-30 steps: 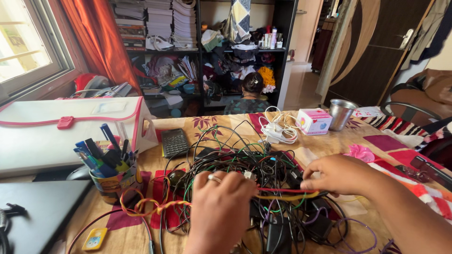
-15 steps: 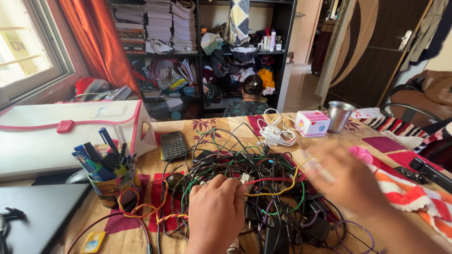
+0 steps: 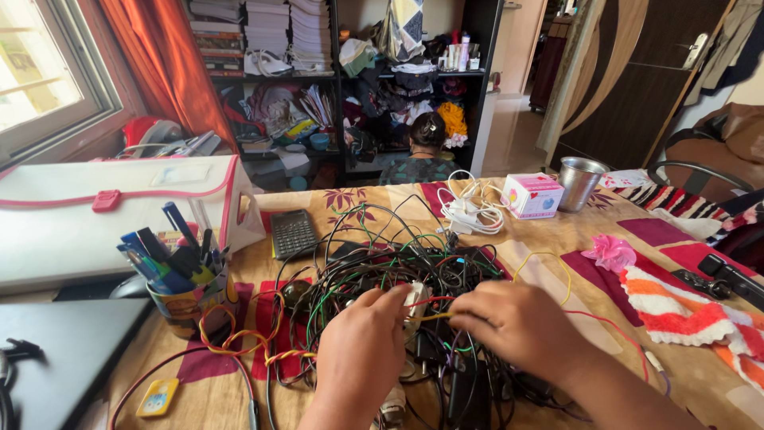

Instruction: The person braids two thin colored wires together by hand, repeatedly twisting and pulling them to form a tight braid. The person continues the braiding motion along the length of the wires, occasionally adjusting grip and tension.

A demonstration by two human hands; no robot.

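A big tangle of black, green, red and purple cables lies in the middle of the cloth-covered table. My left hand is closed near a small white connector on the near side of the pile. My right hand pinches thin red and yellow wires just right of it. From my right hand the yellow wire loops up and the red wire trails off across the cloth.
A cup of pens and a calculator sit left of the pile. A white charger bundle, a pink box and a steel cup stand behind it. A white case is far left; a person sits beyond the table.
My right hand swung out to the right with the red and yellow wires, then came back close to my left hand. The pulled wires now lie slack on the right.
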